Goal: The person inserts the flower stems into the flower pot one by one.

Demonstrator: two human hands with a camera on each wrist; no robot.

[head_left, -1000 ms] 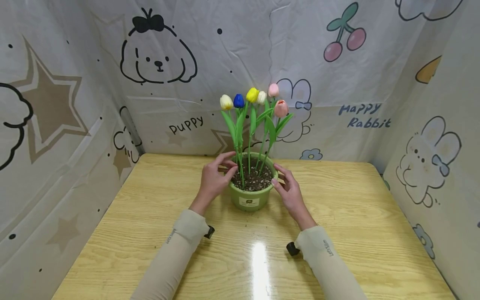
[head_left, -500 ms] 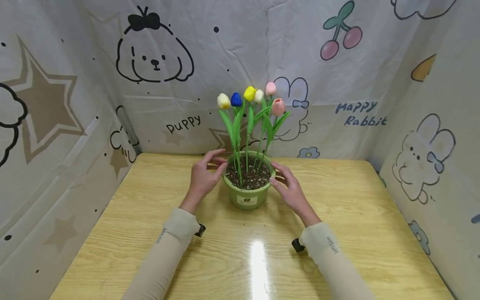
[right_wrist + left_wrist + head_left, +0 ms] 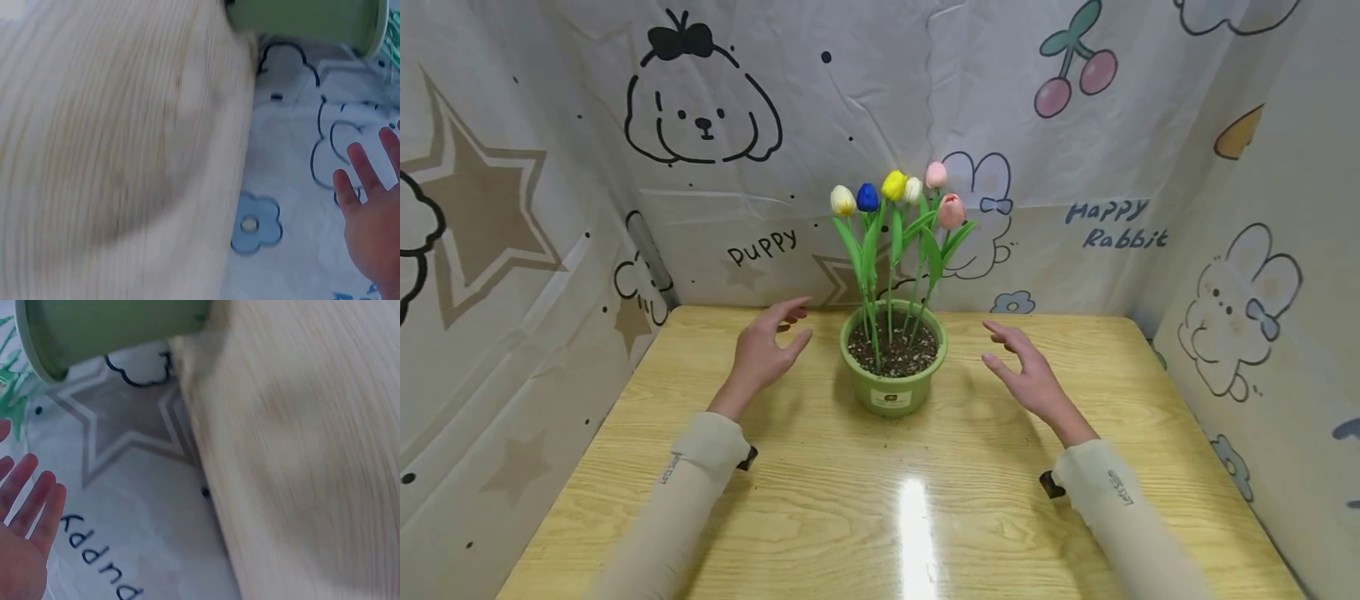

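Observation:
A green flower pot (image 3: 892, 398) filled with dark soil (image 3: 904, 357) stands upright on the table. Several tulips rise from it on green stems: a cream one (image 3: 842, 201), a blue one (image 3: 867, 197), a yellow one (image 3: 894, 185), a white one (image 3: 913, 190) and two pink ones, the nearer a salmon pink tulip (image 3: 952, 212). To the pot's left, apart from it, my left hand (image 3: 766, 346) has its fingers loosely extended and holds nothing. My right hand (image 3: 1028, 371) is off to the right of the pot, fingers spread, also holding nothing.
The pale wooden table (image 3: 820, 500) ends at the back against a printed cloth curtain (image 3: 730, 192), which also hangs along both sides. A bright light reflection lies on the front of the tabletop.
Both hands have drawn away from the pot's rim, the left hand to the left and the right hand to the right. Pot and tulips stay in place on the table.

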